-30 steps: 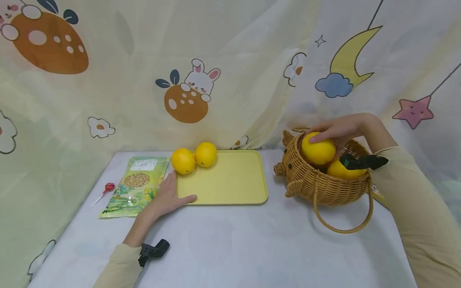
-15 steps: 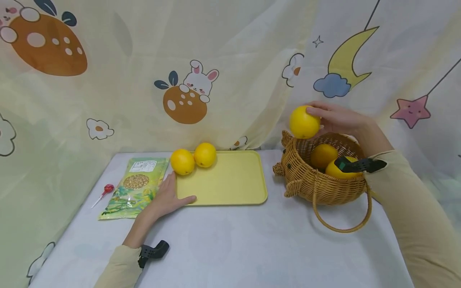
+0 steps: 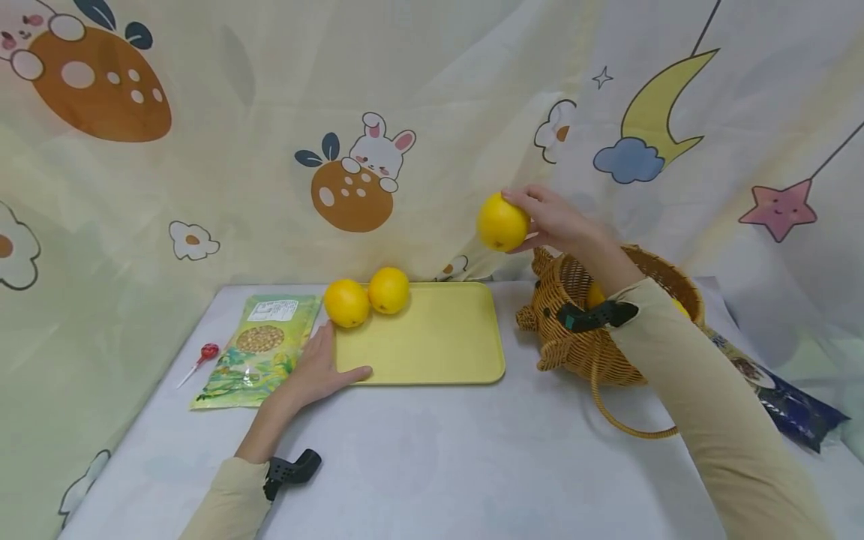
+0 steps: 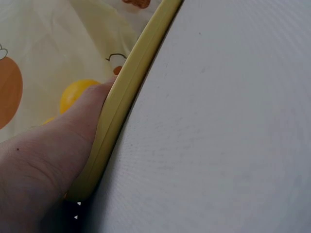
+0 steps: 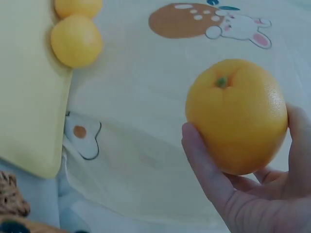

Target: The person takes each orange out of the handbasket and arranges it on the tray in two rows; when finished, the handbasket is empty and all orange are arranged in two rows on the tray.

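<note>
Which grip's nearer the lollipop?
Left. The left grip is at the left end of the tray, across the bag from the lollipop; the right grip is much farther right, holding an orange in the air.

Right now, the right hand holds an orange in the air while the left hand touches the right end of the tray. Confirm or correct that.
Wrong end: the head view shows the left hand at the left end of the tray. The right hand does hold an orange in the air.
</note>
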The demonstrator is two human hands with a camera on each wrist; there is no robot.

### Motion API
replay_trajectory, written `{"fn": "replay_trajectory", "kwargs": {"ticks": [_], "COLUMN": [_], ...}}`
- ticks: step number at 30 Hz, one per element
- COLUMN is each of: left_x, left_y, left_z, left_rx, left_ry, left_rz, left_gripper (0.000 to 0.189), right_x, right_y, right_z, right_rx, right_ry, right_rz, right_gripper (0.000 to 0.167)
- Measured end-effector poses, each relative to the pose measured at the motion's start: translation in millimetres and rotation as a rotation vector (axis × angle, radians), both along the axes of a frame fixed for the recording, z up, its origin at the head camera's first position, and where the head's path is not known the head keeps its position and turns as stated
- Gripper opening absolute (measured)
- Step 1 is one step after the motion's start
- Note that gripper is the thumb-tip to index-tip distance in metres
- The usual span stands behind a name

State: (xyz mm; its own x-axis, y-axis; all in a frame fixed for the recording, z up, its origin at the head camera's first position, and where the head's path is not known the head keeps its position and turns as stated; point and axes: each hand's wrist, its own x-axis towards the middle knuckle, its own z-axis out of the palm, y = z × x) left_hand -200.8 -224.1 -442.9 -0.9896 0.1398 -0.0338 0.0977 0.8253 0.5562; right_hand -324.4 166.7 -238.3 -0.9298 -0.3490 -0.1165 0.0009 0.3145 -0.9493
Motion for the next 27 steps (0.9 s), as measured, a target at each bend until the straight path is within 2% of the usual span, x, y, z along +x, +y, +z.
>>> {"fn": "replay_trajectory", "kwargs": {"ticks": [6,15,23,27], "left_x": [-1.9,0.3,-1.1,0.0], "left_y": [-1.0,1.2,0.9,-0.8], "left_z": [-0.8,-1.6,-1.5,0.3], "left_rx": [-0.001,-0.004,-0.001,0.003], "left_ry": [0.010,-0.002,0.011,0.014], "left_rz": [0.002,0.012,0.003,0.010], "left_gripper": [0.127,0.128,0.128,0.128], "right_x": [-3.5,-3.7,-15.6,-21.8], "right_y": [-27,-76,-106,-114], "right_z": [-13.2,-40.5,-67.6,-87.0], "right_rx": [0.032,0.178,0.158,0.176], "right_ry": [0.012,0.031,-0.007,-0.034], "right_rz": [0.016,0.018,-0.025,-0.047], "right_gripper": [0.043,0.056,0.055,0.059]}}
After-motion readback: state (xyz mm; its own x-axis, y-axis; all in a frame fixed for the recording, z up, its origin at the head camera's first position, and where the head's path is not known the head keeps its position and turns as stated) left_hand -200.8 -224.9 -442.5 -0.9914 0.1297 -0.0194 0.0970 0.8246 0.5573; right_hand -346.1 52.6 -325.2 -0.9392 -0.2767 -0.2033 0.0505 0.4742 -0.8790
